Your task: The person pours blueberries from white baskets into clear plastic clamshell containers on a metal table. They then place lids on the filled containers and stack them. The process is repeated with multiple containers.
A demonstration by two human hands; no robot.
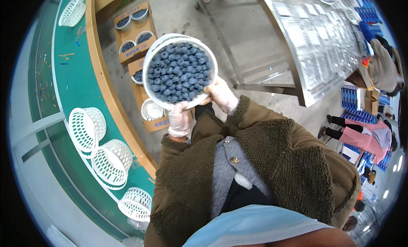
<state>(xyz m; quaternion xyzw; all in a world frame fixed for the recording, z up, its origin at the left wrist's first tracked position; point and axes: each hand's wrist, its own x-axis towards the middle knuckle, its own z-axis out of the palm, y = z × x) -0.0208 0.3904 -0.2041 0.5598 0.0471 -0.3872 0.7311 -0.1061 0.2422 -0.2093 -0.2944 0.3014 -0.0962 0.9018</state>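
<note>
Blueberry basket point(151, 52) — left hand point(179, 120) and right hand point(222, 95) are gripping its near edge; I'm favouring level, even support.

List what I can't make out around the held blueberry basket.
In the head view:
- Floor of the white basket: covered by blueberries.
- Some fingers of left hand and right hand: behind the basket.
- Part of the lower carton: behind basket and left hand.
- Hands of distant person in pink: too small.

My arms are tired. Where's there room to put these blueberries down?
Green worktop between the top basket and the lower baskets, apart from scraps; floor between the cardboard trays and metal table. Crowded: the worktop's lower stretch, and the table, covered in clear packs.
</note>
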